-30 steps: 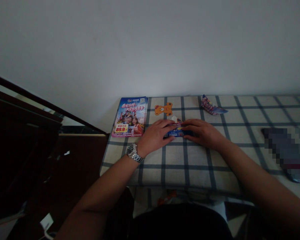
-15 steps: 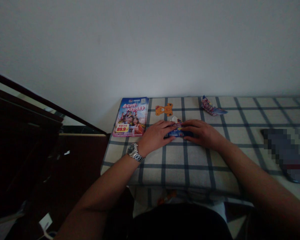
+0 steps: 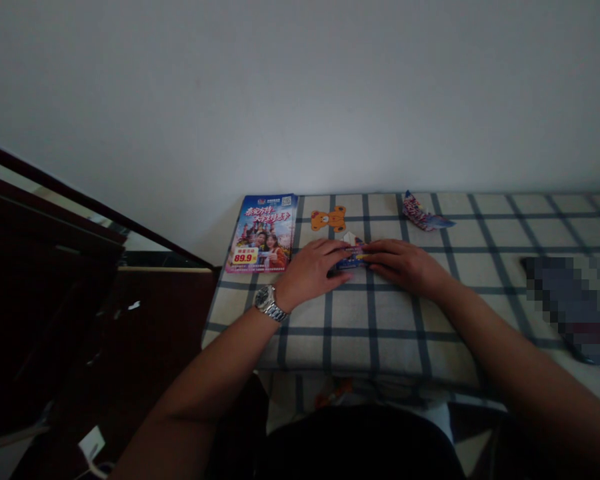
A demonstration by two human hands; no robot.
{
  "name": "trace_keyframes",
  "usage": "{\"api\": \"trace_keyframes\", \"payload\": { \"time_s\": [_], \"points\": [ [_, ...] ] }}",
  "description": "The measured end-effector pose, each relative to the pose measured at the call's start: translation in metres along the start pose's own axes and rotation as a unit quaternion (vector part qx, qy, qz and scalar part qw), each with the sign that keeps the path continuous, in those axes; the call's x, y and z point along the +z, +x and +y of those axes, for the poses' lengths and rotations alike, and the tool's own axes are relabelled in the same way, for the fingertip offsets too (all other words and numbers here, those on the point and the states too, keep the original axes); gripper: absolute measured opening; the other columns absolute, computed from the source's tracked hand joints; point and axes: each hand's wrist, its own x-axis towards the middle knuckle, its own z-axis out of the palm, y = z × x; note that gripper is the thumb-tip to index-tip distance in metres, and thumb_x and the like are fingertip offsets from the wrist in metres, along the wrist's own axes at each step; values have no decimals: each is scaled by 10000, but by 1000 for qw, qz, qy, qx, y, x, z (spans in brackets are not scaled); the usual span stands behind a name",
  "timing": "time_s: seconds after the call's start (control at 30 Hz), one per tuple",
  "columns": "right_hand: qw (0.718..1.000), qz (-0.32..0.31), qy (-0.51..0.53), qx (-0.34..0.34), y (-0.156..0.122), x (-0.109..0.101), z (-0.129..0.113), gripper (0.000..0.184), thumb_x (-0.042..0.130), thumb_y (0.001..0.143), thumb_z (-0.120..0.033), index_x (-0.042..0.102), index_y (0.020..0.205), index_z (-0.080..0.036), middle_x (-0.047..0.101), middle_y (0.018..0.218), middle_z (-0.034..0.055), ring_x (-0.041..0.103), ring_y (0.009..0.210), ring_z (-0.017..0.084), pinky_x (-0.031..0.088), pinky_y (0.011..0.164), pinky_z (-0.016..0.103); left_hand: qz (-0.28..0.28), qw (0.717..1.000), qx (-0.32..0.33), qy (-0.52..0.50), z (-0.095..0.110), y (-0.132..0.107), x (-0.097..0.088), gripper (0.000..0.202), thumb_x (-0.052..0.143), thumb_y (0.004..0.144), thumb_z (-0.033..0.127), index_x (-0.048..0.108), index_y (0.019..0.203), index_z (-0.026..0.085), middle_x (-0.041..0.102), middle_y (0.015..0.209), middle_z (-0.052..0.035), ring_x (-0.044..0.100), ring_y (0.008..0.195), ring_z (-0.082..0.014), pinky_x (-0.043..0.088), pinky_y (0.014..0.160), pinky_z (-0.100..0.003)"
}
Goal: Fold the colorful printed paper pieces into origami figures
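Note:
A partly folded flyer (image 3: 351, 261), blue and printed with a white peak at its far end, lies on the checked cloth between my hands. My left hand (image 3: 320, 265), with a metal watch on the wrist, grips its left side, fingers on top and thumb at the near edge. From the right, my right hand (image 3: 399, 265) holds the other side with fingers close together. Both hands cover much of the paper. Left of them lies a stack of flyers (image 3: 261, 233) with a large 89.9 printed on it.
A folded printed paper piece (image 3: 425, 215) rests near the wall at the back. Between it and the flyer stack, a brown bear figure (image 3: 329, 219) shows on the checked tablecloth (image 3: 350, 343). A blurred-out dark object (image 3: 573, 307) lies at the right.
The flyer's near edge has moved away from me, and less of its blue side shows. My right fingers and thumb have drawn closer together along that edge.

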Motion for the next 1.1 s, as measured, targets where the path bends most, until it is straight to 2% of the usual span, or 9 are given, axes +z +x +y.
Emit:
{"api": "trace_keyframes", "payload": {
  "time_s": [0.1,0.3,0.53,0.63,0.77,0.93,1.1],
  "points": [
    [1000,4,16,5,0,-2,0,248,597,1041,-262,780,1210,-262,755,1314,100,732,1189,291,612,1033,490,3,1000,3,3,-1,0,0,452,753,957,403,666,1363,225,636,1409,-91,608,1280,-275,515,1130,-488],
    [998,0,54,27,-2,-5,1,257,571,1047,-258,772,1207,-272,759,1308,85,734,1189,274,613,1048,480,13,1000,8,-15,-5,0,-2,308,706,976,292,687,1276,225,655,1332,-75,630,1220,-250,535,1080,-448],
    [996,6,80,47,-5,-8,2,254,563,1051,-281,758,1214,-278,762,1303,70,735,1192,258,602,1067,450,8,1000,-3,-17,-6,0,-3,214,671,995,273,707,1204,237,678,1237,-60,648,1132,-235,548,1010,-421],
    [995,5,89,45,-5,-8,3,237,614,1030,-310,748,1223,-276,753,1309,76,731,1197,264,596,1071,456,17,999,-5,-30,-7,0,-1,196,641,1006,245,707,1189,220,687,1214,-58,656,1102,-220,559,986,-399],
    [994,32,88,52,-6,-9,6,219,692,983,-322,742,1191,-272,743,1273,91,735,1153,271,618,1014,456,30,998,-16,-43,-7,-1,0,190,628,1013,236,702,1185,209,696,1189,-59,667,1091,-211,575,953,-384],
    [994,59,72,65,-5,-12,6,137,637,1016,-303,745,1090,-262,749,1164,98,745,1034,259,636,901,433,56,996,-28,-63,-6,0,-1,172,607,1023,242,699,1160,194,710,1166,-66,682,1067,-202,586,938,-375],
    [991,83,70,81,-5,-14,3,148,618,1021,-287,735,1109,-265,758,1111,91,738,1021,268,624,919,448,88,990,-54,-96,-5,-1,-3,221,591,1053,278,650,1258,219,725,1171,-58,699,1072,-191,583,958,-376]
  ]
}}
